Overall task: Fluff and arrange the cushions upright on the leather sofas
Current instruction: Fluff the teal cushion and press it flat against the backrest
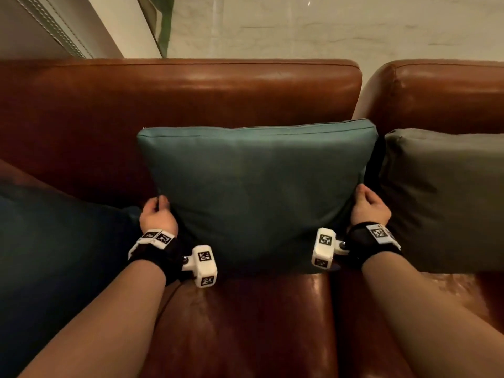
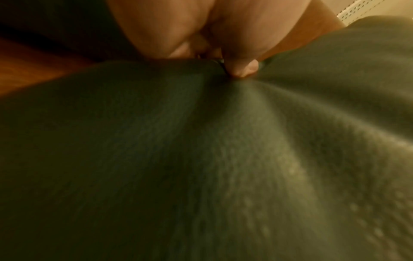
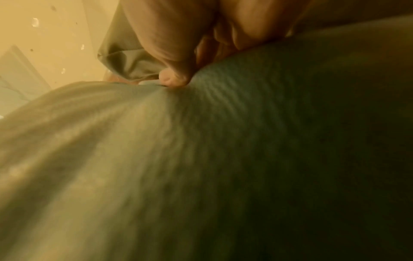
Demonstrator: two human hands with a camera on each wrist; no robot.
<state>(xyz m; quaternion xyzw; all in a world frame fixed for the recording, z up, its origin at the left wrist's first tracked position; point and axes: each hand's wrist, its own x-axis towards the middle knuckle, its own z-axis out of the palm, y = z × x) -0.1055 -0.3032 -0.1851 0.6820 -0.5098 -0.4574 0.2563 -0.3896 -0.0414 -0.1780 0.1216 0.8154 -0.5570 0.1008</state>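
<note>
While the teal cushion (image 1: 253,192) stands upright against the sofa backrest (image 1: 177,88), the left hand (image 1: 156,215) and right hand (image 1: 368,207) pinch its opposite side edges.

Tight on both flanks: the teal cushion (image 1: 253,192) stands against the sofa back (image 1: 177,94), with the grey cushion (image 1: 447,197) just beside its right edge and only a dark sliver between them, which the right hand (image 1: 368,207) fills. On the left, the dark blue cushion (image 1: 54,255) crowds up near the left hand (image 1: 156,216). Open leather seat (image 1: 245,323) lies in front, between the forearms, and the room above the sofa back is free.
</note>
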